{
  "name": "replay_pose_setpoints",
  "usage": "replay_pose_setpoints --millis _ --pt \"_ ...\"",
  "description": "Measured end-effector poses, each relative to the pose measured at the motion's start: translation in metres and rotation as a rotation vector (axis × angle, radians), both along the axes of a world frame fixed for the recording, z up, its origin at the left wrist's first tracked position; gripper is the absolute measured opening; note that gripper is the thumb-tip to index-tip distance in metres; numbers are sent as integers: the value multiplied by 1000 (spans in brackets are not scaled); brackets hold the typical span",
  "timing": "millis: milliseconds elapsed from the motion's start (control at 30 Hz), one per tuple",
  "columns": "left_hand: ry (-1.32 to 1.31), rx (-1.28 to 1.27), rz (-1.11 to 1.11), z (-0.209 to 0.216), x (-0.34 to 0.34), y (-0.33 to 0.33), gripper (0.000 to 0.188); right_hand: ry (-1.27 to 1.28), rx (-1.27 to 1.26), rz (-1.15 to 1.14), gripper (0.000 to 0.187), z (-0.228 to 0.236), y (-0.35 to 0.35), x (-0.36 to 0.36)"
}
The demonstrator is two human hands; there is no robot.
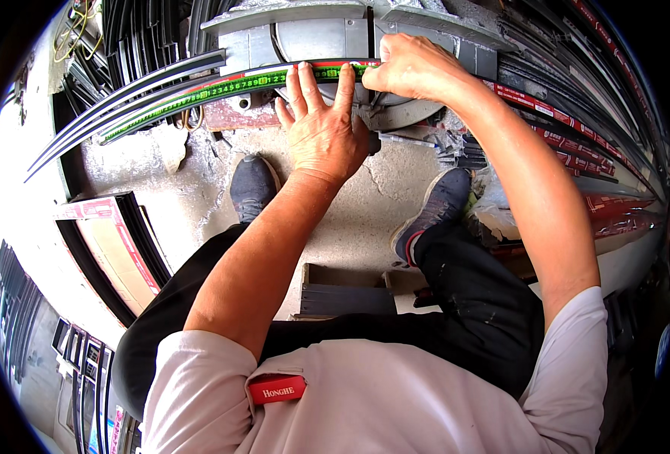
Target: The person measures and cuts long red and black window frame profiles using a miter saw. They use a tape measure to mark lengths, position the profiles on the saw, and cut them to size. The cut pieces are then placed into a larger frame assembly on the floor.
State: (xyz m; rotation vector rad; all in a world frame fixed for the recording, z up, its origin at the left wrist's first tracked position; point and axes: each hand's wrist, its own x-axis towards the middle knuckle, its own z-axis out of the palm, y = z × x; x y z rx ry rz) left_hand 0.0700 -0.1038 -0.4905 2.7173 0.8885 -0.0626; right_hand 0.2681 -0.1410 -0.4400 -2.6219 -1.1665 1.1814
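Observation:
A green tape measure blade with dark markings lies stretched along a long dark profile strip with a red edge. My left hand rests on both with fingers spread, the fingertips pressing near the strip's upper edge. Just to its right, my right hand is closed in a fist, its thumb at the right visible end of the blade. Whatever it grips is hidden by the fingers. Under both hands is a grey metal machine table with a narrow dark slot.
Bundles of dark strips stand at the far left. Red-wrapped profiles lie along the right. A dark frame with cardboard sits at left. Between my shoes is concrete floor, with a grey box-like piece nearer me.

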Motion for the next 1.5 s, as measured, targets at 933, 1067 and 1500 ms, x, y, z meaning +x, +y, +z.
replay_pose_setpoints --millis 933,1067,1500 --pt "-21 12 6 -8 1 -3 89 -13 17 28 51 -5 2 1" --pt "-18 21 2 -8 2 -3 88 -26 69 16 50 -7 -1 1" --pt "-17 24 8 -6 3 -2 87 -2 -11 43 48 6 5 -1"
